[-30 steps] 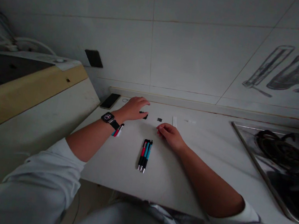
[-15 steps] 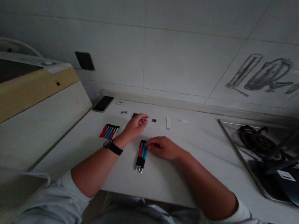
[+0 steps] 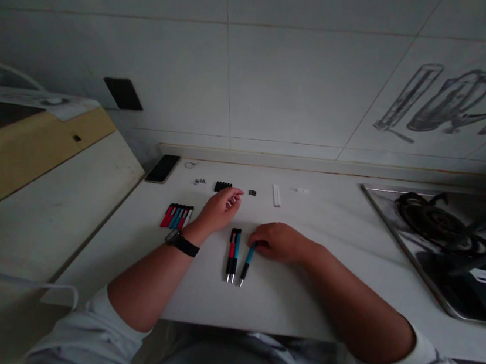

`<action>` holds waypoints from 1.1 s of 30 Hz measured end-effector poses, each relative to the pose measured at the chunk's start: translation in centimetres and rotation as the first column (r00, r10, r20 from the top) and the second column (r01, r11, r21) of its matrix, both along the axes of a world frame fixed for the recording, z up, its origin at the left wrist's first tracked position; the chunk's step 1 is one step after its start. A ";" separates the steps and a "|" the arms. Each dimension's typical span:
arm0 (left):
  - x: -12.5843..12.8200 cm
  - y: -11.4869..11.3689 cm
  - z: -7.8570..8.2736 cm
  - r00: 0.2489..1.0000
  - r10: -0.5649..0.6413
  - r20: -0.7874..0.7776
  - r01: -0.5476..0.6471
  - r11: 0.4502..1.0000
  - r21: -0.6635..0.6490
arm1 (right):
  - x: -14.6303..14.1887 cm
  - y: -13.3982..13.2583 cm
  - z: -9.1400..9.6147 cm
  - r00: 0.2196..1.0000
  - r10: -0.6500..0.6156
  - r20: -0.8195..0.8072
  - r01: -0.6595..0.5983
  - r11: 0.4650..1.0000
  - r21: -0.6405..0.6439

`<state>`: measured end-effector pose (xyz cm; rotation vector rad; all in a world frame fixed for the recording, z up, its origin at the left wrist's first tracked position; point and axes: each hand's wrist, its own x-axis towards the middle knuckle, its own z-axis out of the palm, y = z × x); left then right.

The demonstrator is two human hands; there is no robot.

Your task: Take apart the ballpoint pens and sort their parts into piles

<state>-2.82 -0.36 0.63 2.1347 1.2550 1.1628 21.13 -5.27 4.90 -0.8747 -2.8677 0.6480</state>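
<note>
Some fingers of the right hand (image 3: pixel 279 241) grip a blue-and-black pen (image 3: pixel 247 265) by its upper end, beside two more pens (image 3: pixel 233 256) on the white tabletop (image 3: pixel 298 307). On the left hand (image 3: pixel 220 207), fingers curl loosely; whether they hold anything cannot be told. Behind rises a tiled wall (image 3: pixel 285 87); rightward sits a gas stove (image 3: pixel 431 220).

hands (image 3: pixel 278 242): 2 | wristwatch (image 3: pixel 186 245): 1 | red-and-black pen (image 3: pixel 231 251): 1 | blue-and-black pens (image 3: pixel 250 256): 2 | coloured barrels in a row (image 3: pixel 176 216): about 6 | phone (image 3: pixel 163 168): 1 | wire ring (image 3: pixel 189 165): 1 | silver bits (image 3: pixel 199 182), black pieces (image 3: pixel 223 186), white sticks (image 3: pixel 276 195): several each, too small or partly hidden to count
</note>
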 end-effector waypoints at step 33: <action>0.1 -0.8 0.9 0.966 -0.097 -0.238 0.124 0.987 0.101 | 2.4 3.8 -2.6 0.825 -0.390 -0.410 0.443 0.896 0.038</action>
